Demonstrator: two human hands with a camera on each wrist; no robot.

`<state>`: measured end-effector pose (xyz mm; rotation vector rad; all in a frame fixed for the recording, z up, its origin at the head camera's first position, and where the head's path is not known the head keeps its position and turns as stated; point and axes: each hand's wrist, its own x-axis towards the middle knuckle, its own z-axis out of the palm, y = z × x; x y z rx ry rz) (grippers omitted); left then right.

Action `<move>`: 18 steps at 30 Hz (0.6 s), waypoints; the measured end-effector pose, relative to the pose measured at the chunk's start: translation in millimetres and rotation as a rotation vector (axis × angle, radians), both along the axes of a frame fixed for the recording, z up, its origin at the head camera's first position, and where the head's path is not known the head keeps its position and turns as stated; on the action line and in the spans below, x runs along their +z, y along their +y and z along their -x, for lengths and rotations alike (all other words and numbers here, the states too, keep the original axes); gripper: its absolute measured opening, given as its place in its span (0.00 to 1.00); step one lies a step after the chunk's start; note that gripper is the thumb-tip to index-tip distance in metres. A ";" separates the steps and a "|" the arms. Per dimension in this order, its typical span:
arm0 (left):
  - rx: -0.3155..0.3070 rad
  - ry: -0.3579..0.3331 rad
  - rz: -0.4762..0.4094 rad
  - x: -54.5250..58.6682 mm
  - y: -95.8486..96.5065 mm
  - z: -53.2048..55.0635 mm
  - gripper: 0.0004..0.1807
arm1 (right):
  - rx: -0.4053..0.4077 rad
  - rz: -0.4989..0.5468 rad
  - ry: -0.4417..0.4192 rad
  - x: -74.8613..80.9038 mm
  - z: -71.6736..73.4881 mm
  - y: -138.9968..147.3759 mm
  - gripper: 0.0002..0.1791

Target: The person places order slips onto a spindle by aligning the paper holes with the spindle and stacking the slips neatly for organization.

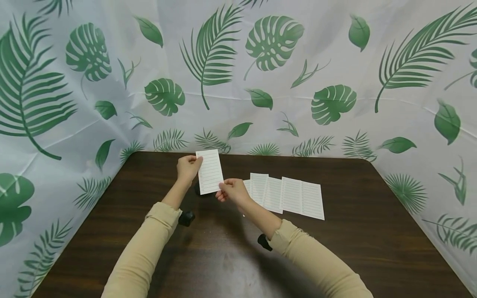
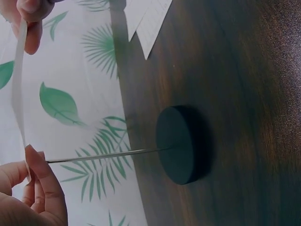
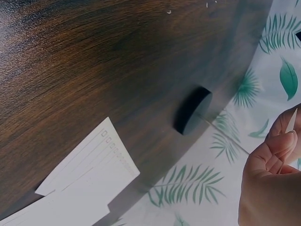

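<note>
A white card with printed lines [image 1: 209,171] is held up above the table, nearly upright. My left hand [image 1: 188,167] pinches its upper left edge between thumb and fingers. At the lower right corner, my right hand [image 1: 234,191] grips the same card, thumb in front. Seen edge-on in the left wrist view, the card is slightly bent. Below it stands a memo holder with a round black base [image 2: 176,146] and a thin metal rod [image 2: 108,155]. The rod's top end meets the left fingertips; its tip is hidden there. In the head view the card covers most of the holder.
Several more lined cards [image 1: 302,198] lie overlapping on the dark wooden table [image 1: 223,265], right of my right hand. Little checkboxes show along one card's edge [image 3: 110,141]. Small white specks [image 3: 169,12] dot the tabletop. A leaf-print curtain [image 1: 238,74] hangs behind the table.
</note>
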<state>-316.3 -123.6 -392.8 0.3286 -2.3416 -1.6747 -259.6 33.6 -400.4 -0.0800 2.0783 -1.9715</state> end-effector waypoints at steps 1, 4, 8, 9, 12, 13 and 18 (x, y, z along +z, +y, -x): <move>0.000 -0.002 0.002 -0.2 -0.1 0.2 0.16 | 0.000 -0.004 -0.002 0.1 0.1 0.1 0.10; -0.001 -0.005 0.010 -0.8 0.2 0.6 0.17 | 0.003 -0.010 0.000 -0.4 0.0 0.7 0.10; 0.005 0.006 0.026 -1.7 1.3 1.8 0.16 | -0.001 -0.003 -0.003 -2.2 0.4 1.0 0.09; 0.007 0.009 0.031 -2.0 1.5 2.1 0.16 | -0.002 -0.004 -0.003 -2.7 0.4 1.0 0.09; 0.023 0.021 0.049 -3.0 1.8 2.9 0.15 | -0.002 -0.002 -0.004 -3.6 0.6 0.6 0.09; 0.028 0.026 0.058 -3.0 2.0 2.8 0.15 | -0.002 -0.004 -0.003 -3.7 0.7 0.6 0.09; 0.038 0.036 0.073 -2.1 3.6 2.9 0.15 | 0.000 -0.005 0.009 -4.6 2.0 1.6 0.10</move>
